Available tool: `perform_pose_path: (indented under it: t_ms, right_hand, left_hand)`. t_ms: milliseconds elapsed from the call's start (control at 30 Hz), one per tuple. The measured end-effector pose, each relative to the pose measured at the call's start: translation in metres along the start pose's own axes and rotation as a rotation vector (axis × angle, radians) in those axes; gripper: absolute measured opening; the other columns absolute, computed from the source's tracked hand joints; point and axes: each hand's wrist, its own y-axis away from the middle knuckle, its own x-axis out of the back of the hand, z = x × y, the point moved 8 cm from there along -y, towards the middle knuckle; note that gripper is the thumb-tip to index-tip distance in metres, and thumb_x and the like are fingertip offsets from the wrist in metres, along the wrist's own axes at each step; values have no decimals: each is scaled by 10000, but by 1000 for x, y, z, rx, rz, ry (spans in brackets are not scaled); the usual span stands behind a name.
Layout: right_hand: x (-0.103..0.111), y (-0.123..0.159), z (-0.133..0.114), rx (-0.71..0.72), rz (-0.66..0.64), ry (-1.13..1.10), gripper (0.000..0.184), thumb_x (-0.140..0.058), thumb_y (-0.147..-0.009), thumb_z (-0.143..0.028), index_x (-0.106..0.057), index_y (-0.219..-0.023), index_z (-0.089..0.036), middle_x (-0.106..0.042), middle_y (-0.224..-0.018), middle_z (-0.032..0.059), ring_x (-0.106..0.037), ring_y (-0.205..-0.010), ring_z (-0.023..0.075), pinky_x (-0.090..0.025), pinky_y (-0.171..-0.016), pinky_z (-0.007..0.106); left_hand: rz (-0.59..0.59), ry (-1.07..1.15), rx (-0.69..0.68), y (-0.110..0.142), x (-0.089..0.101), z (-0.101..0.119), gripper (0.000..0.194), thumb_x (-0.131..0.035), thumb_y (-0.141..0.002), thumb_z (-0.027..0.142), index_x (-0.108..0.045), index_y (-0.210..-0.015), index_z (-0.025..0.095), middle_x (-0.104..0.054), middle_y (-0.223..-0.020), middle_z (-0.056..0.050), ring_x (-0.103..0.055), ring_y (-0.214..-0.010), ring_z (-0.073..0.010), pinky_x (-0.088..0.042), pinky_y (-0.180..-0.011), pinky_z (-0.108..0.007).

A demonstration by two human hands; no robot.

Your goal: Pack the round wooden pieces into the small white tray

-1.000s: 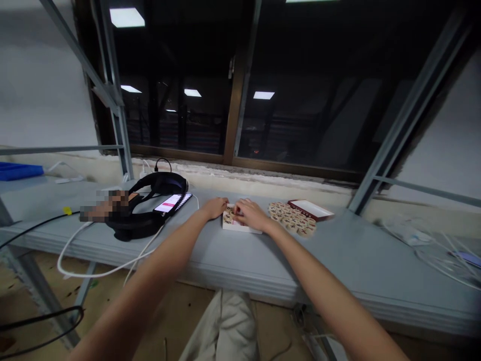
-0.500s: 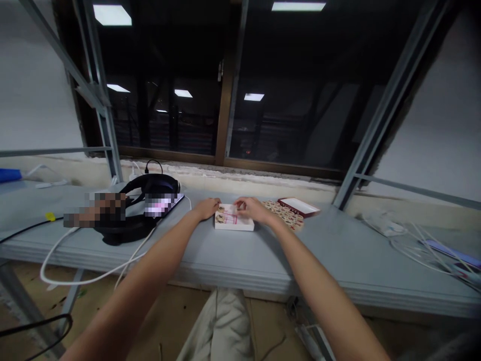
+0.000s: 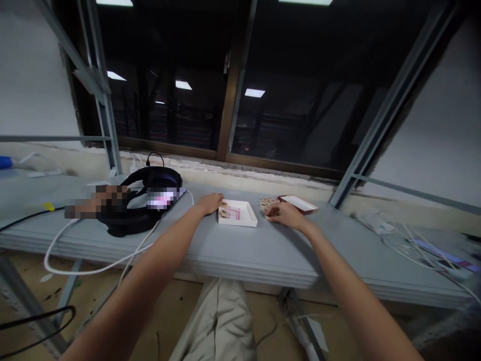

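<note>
A shallow white box [image 3: 244,216] lies on the grey table [image 3: 244,250], with a few round wooden game pieces [image 3: 224,214] in its left end. My left hand [image 3: 210,203] rests against the box's left edge with its fingers curled on the rim. Just right of the box, my right hand [image 3: 284,214] lies knuckles up on a pile of the same wooden pieces [image 3: 265,203]; its fingers are bent down onto them, and what they hold is hidden. A red-rimmed lid [image 3: 298,204] lies just behind that hand.
A black headset [image 3: 150,180] and a phone [image 3: 163,198] lie to the left, and a white cable [image 3: 93,271] loops over the table's front edge. More cables [image 3: 413,245] lie at the right. Slanted metal struts [image 3: 361,155] and a dark window stand behind.
My right hand has left the white box and moved right onto the pile of wooden pieces. The left hand has stayed at the box's left edge. The camera has shifted a little.
</note>
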Motion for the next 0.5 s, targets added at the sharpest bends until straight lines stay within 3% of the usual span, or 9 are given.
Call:
perform_pose_path:
  t_ms: [133, 233, 333, 400, 500]
  right_hand:
    - [17, -1, -9, -30, 74, 278, 110, -652, -718, -154, -713, -764, -233, -655, -1047, 39, -530, -1050, 269, -379, -894, 406]
    - [15, -22, -37, 40, 110, 251, 138, -600, -802, -197, -722, -863, -220, -647, -1073, 68, -529, -1052, 261, -380, -905, 395]
    - [-15, -57, -76, 178, 5, 74, 215, -587, -829, -220, -690, -1016, -206, -654, -1076, 60, -584, -947, 195, -427, -841, 283]
    - [-39, -77, -97, 213, -68, 66, 235, -617, -806, -215, -681, -1032, -209, -669, -1026, 42, -600, -897, 176, -437, -798, 245]
    - [-58, -92, -112, 212, -61, 119, 231, -636, -789, -217, -677, -1014, -180, -667, -982, 61, -599, -897, 188, -434, -792, 250]
  left_hand:
    - [9, 8, 18, 3, 2, 1, 358, -257, -959, 268, -555, -1121, 153, -648, -1120, -125, -598, -1056, -234, -444, -847, -306]
    - [16, 54, 12, 2, 1, 0, 368, -241, -961, 266, -566, -1086, 146, -644, -1134, -122, -595, -1061, -226, -438, -867, -302]
    - [16, 107, -1, -2, -3, -1, 350, -268, -946, 235, -579, -1079, 146, -635, -1167, -104, -586, -1075, -205, -428, -891, -281]
    - [22, 139, -5, -4, -5, -2, 339, -292, -930, 210, -579, -1096, 138, -632, -1177, -105, -581, -1085, -203, -424, -898, -278]
    - [39, 150, -20, -3, -5, -1, 343, -306, -921, 202, -562, -1139, 132, -631, -1183, -115, -585, -1087, -209, -430, -892, -283]
